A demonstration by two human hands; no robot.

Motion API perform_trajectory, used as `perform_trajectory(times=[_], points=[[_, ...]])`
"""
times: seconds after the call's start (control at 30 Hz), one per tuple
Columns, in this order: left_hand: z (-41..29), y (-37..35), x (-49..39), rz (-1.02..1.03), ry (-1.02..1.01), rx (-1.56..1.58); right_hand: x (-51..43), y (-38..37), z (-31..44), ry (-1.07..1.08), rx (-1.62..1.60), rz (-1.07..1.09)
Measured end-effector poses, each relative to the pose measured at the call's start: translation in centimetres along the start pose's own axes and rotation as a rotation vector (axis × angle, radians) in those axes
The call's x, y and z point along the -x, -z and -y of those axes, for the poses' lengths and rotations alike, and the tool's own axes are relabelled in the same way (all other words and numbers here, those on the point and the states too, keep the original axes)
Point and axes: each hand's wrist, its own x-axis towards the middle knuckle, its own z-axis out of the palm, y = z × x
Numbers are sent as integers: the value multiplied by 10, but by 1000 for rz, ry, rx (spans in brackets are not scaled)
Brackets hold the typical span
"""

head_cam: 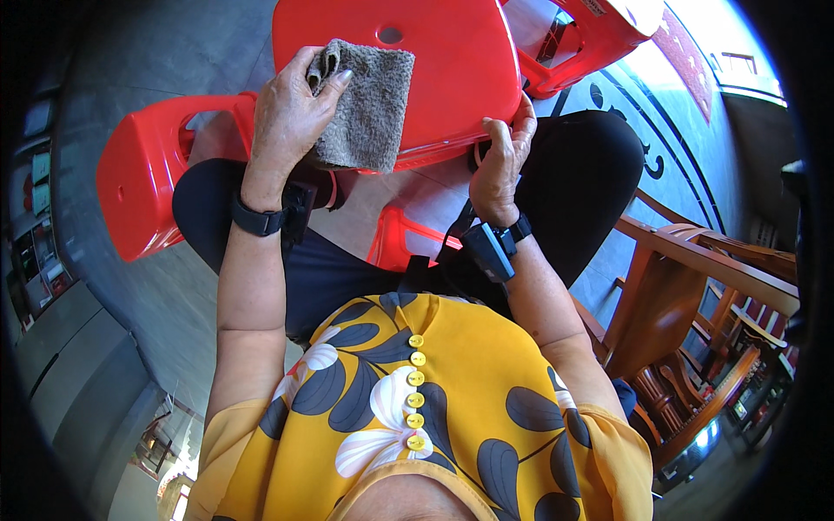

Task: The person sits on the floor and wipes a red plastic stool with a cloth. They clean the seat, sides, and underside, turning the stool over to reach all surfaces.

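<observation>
A red plastic stool (pixel 456 71) stands before me, its glossy seat pierced by a round hole. My left hand (pixel 290 117) pinches a folded grey-brown terry cloth (pixel 374 104) by its left edge, with the thumb on top. The cloth lies over the near left part of the seat and covers its edge there. At the near right corner of the seat, my right hand (pixel 502 156) holds the rim, fingers along the side. Parts of those fingers are hidden by the angle. Both wrists wear black straps with devices.
Another red stool (pixel 150 176) is at the left by my knee, its seat turned outward. A further red stool (pixel 586 45) stands at the upper right. Part of a red plastic frame (pixel 401 238) shows between my legs. A wooden chair (pixel 664 299) is close at my right.
</observation>
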Motion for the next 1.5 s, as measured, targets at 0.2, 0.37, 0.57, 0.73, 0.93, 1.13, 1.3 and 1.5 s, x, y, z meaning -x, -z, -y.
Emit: perform_trajectory(times=[0.2, 0.37, 0.57, 0.73, 0.93, 1.13, 1.3, 1.5], points=[[2, -2, 0, -46, -70, 5, -1, 0, 1, -7, -1, -6], [5, -4, -1, -65, -99, 11, -2, 1, -1, 10, 20, -2], [6, -4, 0, -75, -116, 4, -3, 2, -3, 13, -4, -3], [7, -5, 0, -70, -134, -3, -3, 2, -4, 16, 20, -10], [5, -3, 0, -75, -119, -11, -4, 4, -5, 14, 10, 6], [4, -3, 0, -70, -110, -7, -3, 4, -5, -1, 7, -5], [4, -3, 0, -71, -104, -1, -3, 3, -2, -2, -27, 8], [-1, -1, 2, -22, -72, 6, 1, 0, 1, -10, 66, 1]])
